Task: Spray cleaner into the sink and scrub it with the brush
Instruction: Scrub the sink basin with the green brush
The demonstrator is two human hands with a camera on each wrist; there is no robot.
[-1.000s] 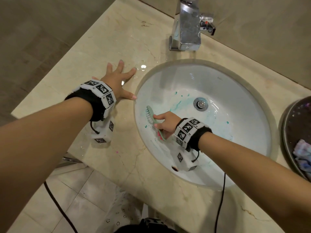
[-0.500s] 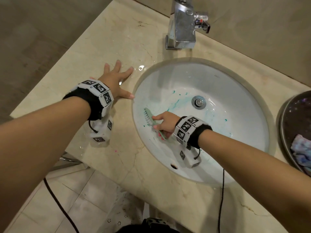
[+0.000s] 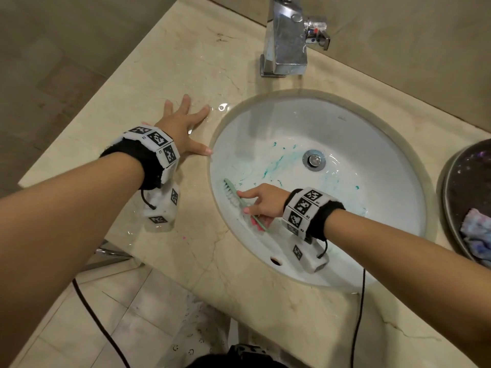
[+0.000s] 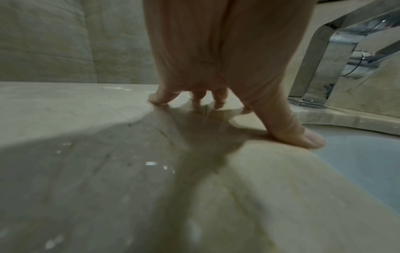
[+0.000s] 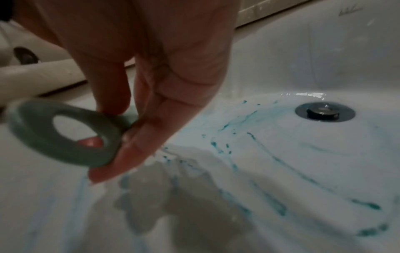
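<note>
The right hand (image 3: 265,204) grips the green brush (image 3: 235,193), bristles against the left wall of the white sink (image 3: 372,144), which is streaked with teal cleaner (image 3: 276,162); the left hand (image 3: 183,128) lies flat and spread on the wet beige marble counter (image 3: 164,75); a chrome tap (image 3: 288,38) stands behind; floor tiles (image 3: 138,309) look pale, perhaps patterned.

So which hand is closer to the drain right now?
Right. The right hand is down in the sink, holding the brush just short of the drain. The left hand lies flat on the counter outside the rim.
</note>
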